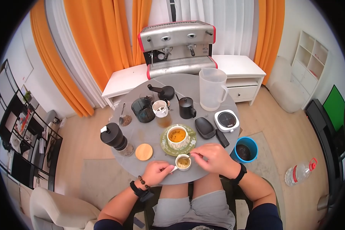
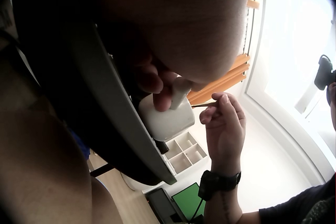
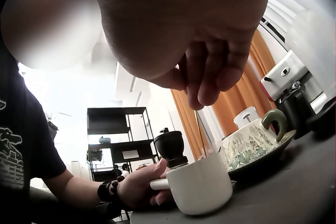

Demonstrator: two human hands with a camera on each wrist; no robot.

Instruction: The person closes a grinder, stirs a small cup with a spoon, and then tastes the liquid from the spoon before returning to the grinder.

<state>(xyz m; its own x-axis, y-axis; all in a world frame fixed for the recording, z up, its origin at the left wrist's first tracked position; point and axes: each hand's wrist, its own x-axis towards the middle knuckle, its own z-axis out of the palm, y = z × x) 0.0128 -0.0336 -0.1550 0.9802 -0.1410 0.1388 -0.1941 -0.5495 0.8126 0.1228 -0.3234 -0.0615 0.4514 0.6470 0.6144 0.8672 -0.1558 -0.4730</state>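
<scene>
A small white cup (image 1: 183,169) stands near the front edge of the round grey table (image 1: 130,151), with pale brownish contents. My left hand (image 1: 156,172) pinches its short white handle between thumb and fingers. In the right wrist view, a thin gold-coloured stick (image 3: 200,129), like a spoon's handle, reaches down into the cup. My right hand (image 1: 215,159) pinches its upper end above the rim; its lower end is hidden inside. Just behind, a flower-patterned cup (image 1: 178,145) of amber liquid rests on a green saucer (image 1: 166,147).
A round wooden lid (image 1: 144,152) and a black hand grinder (image 1: 113,136) lie to the left. Behind stand a black pot (image 1: 186,108) and a clear pitcher (image 1: 212,90). A white scale (image 1: 226,121) is at right; a blue bucket (image 1: 245,149) stands beside the table.
</scene>
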